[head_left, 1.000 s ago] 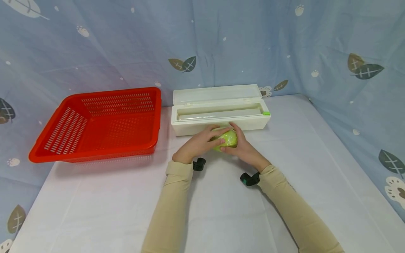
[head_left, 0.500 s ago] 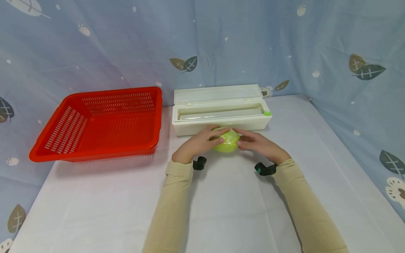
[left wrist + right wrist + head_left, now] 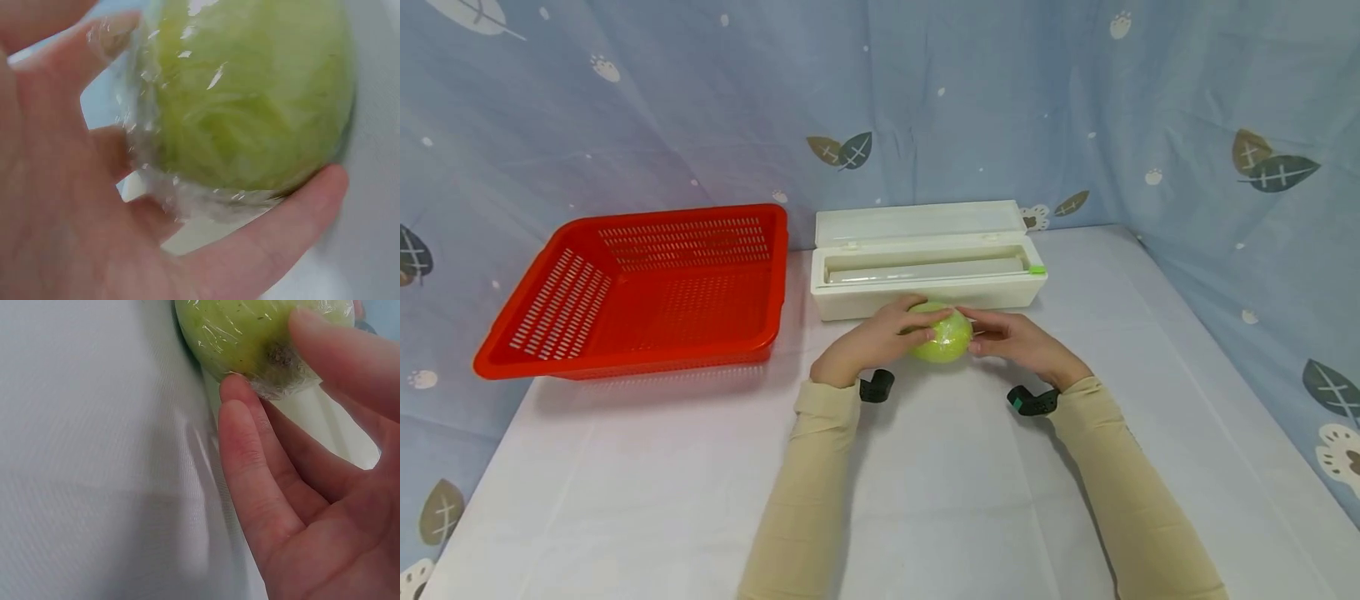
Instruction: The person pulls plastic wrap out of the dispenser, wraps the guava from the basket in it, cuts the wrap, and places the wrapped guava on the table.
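A round, pale green fruit [image 3: 946,340] wrapped in clear film lies on the white cloth before the long white box. From its left side, my left hand [image 3: 878,337] holds it, fingers and thumb spread round it; the left wrist view shows loose, crinkled film [image 3: 187,194] bunched at that end. My right hand [image 3: 1021,343] is at the opposite end, its thumb and fingertips on the wrapped surface. In the right wrist view a dark brown spot [image 3: 281,355] shows through the film between thumb and fingers. The fruit's far side is hidden.
Behind the hands stands the white lidded box [image 3: 928,296], lid raised, a pale roll inside and a green slider [image 3: 1037,270] at its right end. A red slotted basket [image 3: 647,367] sits to the left. A blue patterned curtain [image 3: 925,100] hangs behind.
My right hand has moved off the top of the fruit to its right end, leaving more of it in sight. My left hand has kept its hold.
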`<control>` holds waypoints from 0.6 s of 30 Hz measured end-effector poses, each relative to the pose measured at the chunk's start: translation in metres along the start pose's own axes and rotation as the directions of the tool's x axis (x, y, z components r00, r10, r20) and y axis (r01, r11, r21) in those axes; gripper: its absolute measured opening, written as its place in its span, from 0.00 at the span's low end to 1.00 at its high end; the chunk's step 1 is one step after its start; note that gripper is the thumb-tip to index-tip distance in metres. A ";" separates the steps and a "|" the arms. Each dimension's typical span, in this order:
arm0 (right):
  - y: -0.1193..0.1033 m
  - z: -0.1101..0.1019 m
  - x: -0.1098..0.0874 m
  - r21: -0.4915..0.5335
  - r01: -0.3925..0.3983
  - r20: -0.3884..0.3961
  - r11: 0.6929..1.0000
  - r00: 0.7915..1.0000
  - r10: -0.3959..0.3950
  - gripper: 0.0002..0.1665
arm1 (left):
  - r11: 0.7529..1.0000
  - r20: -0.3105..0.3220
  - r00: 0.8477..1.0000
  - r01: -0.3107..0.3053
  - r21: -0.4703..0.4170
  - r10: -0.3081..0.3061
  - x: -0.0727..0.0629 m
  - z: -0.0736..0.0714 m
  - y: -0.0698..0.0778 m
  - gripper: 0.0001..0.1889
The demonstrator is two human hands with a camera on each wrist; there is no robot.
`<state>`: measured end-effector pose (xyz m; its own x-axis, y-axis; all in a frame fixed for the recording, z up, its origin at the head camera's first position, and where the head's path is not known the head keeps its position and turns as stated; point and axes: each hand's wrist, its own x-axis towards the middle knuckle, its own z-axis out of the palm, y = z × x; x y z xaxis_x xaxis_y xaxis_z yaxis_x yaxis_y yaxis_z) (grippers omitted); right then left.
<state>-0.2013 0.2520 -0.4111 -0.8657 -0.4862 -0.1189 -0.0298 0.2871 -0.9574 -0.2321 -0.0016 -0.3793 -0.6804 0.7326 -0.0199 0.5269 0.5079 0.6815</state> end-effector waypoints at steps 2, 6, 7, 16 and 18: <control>0.000 0.000 0.000 -0.009 0.006 -0.001 1.000 1.000 -0.006 0.34 | 0.989 0.022 1.000 0.021 -0.146 -0.017 -0.002 -0.001 -0.005 0.23; -0.001 0.001 0.000 -0.023 0.008 -0.002 1.000 1.000 -0.008 0.34 | 0.904 0.038 0.997 0.078 -0.420 -0.069 -0.007 -0.004 -0.011 0.26; -0.002 0.001 0.000 -0.022 0.008 0.000 1.000 1.000 -0.008 0.34 | 0.888 0.042 0.996 0.094 -0.451 -0.084 -0.008 -0.005 -0.012 0.26; -0.002 0.002 -0.001 0.018 -0.016 -0.023 1.000 1.000 0.016 0.33 | 0.923 0.041 0.995 0.102 -0.370 -0.094 -0.005 0.001 -0.020 0.32; -0.002 0.002 -0.001 0.021 -0.013 -0.033 1.000 0.999 0.014 0.32 | 0.929 0.059 0.994 0.110 -0.353 -0.095 -0.004 0.003 -0.020 0.36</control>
<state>-0.1996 0.2501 -0.4096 -0.8821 -0.4548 -0.1231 -0.0082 0.2759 -0.9611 -0.2385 -0.0135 -0.3954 -0.6961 0.7065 -0.1278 0.2350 0.3924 0.8892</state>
